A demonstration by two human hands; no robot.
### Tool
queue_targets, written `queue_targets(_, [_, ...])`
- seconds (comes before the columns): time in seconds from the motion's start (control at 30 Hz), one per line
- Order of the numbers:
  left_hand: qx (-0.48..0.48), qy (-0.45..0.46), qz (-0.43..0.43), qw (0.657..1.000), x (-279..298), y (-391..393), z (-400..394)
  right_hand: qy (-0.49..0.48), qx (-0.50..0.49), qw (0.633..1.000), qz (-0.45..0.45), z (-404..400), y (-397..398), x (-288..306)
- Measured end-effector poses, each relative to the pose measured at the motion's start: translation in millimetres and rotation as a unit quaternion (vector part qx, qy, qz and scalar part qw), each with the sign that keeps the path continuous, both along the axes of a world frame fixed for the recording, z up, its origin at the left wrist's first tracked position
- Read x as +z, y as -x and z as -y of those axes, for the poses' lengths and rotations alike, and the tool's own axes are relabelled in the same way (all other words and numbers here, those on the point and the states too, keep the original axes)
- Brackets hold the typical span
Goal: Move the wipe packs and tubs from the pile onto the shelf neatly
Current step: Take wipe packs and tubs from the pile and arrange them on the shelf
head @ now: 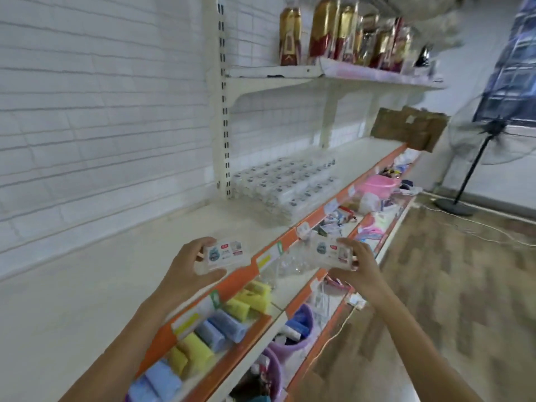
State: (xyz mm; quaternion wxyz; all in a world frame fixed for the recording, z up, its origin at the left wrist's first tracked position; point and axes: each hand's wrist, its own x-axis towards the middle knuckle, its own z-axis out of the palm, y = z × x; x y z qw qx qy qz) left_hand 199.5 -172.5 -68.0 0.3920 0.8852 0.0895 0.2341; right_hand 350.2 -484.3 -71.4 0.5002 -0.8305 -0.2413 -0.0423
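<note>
White plastic wipe packs occupy both hands. Left hand [185,271] grips one wipe pack [224,254] with fingers behind and thumb in front, above the front edge of the shelf [95,285]. Right hand [361,268] grips a second wipe pack [330,252] in the same manner, held out past the orange shelf edge, above the lower tiers. Farther along the shelf, a neat block of stocked packs [285,184] lies in rows against the upright post. Beyond it, a cardboard box [409,127] rests on the shelf.
</note>
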Motion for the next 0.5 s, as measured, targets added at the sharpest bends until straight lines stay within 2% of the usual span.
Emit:
queue_targets(0.27, [-0.057,0.006,-0.013,0.998,-8,-105,125,-0.043,-0.088,0.995,-0.029,161,-47,-20])
queue_targets(0.5, [-0.078,-0.010,-0.022,0.997,-8,-171,185,-0.053,-0.115,0.991,-0.043,227,-83,-32])
